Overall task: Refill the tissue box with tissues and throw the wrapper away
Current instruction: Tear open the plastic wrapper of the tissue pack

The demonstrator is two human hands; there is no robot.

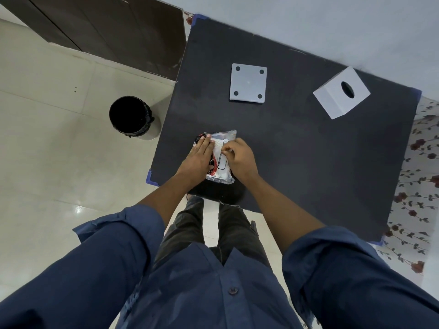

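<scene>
A plastic-wrapped tissue pack [219, 160] lies near the front left edge of the black table [297, 150]. My left hand [198, 157] rests flat on the pack's left side and presses it down. My right hand [240, 160] pinches the wrapper at its top face with thumb and fingertips. The white tissue box cover [342, 92], with an oval slot on top, stands at the far right of the table. Its flat white base plate [248, 83], with dark dots at the corners, lies apart from it at the back middle.
A bin with a black liner [131, 118] stands on the tiled floor left of the table. A dark cabinet [107, 27] is at the back left. A floral-patterned surface [420, 186] runs along the table's right side.
</scene>
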